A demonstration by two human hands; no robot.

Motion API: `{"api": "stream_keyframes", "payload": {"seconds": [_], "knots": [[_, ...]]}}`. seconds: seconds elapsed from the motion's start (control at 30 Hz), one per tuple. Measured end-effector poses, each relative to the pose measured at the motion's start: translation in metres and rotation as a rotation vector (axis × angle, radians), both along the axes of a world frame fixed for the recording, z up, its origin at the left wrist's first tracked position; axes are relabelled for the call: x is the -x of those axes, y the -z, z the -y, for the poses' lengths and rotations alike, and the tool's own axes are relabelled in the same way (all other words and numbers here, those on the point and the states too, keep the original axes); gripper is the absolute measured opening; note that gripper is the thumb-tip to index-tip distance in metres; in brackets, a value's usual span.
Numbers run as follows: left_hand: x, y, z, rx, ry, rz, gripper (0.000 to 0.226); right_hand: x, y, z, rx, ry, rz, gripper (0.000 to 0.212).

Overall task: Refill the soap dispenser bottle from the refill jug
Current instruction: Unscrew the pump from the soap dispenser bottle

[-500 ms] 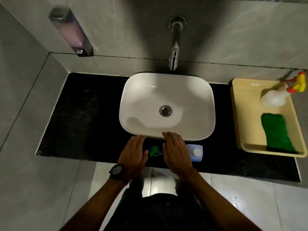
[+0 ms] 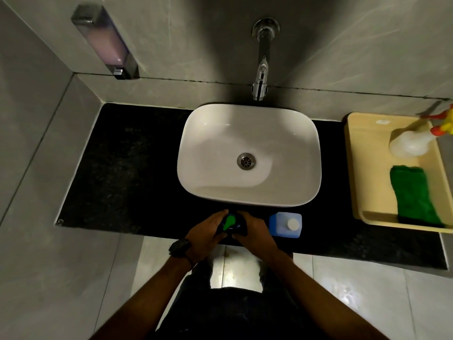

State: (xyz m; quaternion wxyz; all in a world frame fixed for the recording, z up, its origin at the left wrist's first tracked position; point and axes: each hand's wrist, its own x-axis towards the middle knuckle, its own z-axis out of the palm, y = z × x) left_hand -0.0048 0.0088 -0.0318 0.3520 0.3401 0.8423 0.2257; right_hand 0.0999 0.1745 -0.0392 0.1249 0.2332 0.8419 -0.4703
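The soap dispenser bottle (image 2: 230, 223) stands on the black counter (image 2: 127, 173) just in front of the white basin (image 2: 248, 155), at the counter's near edge, and only its green pump head shows from above. Both hands are wrapped around it: the left hand (image 2: 206, 233) curls in from the basin's left-front side and the right hand (image 2: 253, 231) from the other side, fingers closed against the dark body below the pump. The refill jug (image 2: 285, 225), a pale blue block with a white cap still on, sits just right of the bottle, also in front of the basin, untouched. The bottle looks like small rigid plastic, probably light if it is nearly empty, and a soapy film could make it slick; a firm hold low on the body with one hand, while the other turns the pump collar, would seem the safest way to open it. The jug appears heavier and boxy, likely best taken by its sides or handle, though no handle is visible from here.
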Motion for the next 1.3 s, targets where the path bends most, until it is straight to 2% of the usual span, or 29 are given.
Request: {"api": "stream_keyframes", "payload": {"seconds": [0.17,0.3,0.37,0.47,0.57,0.67,0.83,0.97,1.03,1.1,1.17,1.23,1.3], "knots": [[-0.001,-0.004,0.002,-0.059,-0.123,0.03,0.048,0.003,0.004,0.001,0.018,0.048,-0.03,0.051],[0.008,-0.032,0.006,-0.212,-0.139,-0.007,0.047,0.002,-0.017,-0.009,0.001,0.044,-0.18,0.05],[0.014,-0.062,0.003,-0.354,-0.185,-0.019,0.043,0.004,-0.043,-0.017,-0.006,0.072,-0.305,0.049],[0.026,-0.118,-0.014,-0.529,-0.258,0.085,0.04,0.015,-0.095,-0.029,0.095,0.139,-0.469,0.047],[0.047,-0.174,-0.041,-0.665,-0.239,0.154,0.047,0.037,-0.145,-0.05,0.177,0.168,-0.574,0.048],[0.065,-0.227,-0.071,-0.784,-0.209,0.143,0.046,0.06,-0.19,-0.074,0.149,0.102,-0.621,0.053],[0.088,-0.283,-0.105,-0.902,-0.185,0.013,0.038,0.082,-0.246,-0.097,0.05,0.067,-0.776,0.05],[0.097,-0.305,-0.123,-0.957,-0.184,-0.262,0.035,0.09,-0.268,-0.107,-0.044,0.052,-0.823,0.045],[0.094,-0.311,-0.134,-0.932,-0.199,-0.343,0.03,0.094,-0.272,-0.106,-0.086,0.05,-0.826,0.04],[0.089,-0.314,-0.141,-0.887,-0.163,-0.282,0.039,0.097,-0.273,-0.105,-0.1,0.061,-0.839,0.036],[0.084,-0.313,-0.142,-0.864,-0.106,-0.126,0.048,0.098,-0.272,-0.106,-0.109,0.088,-0.846,0.037],[0.084,-0.311,-0.137,-0.889,-0.059,0.027,0.042,0.097,-0.272,-0.11,-0.126,0.125,-0.833,0.041],[0.088,-0.311,-0.13,-0.916,-0.063,0.072,0.045,0.096,-0.274,-0.114,-0.135,0.16,-0.831,0.045]]}}
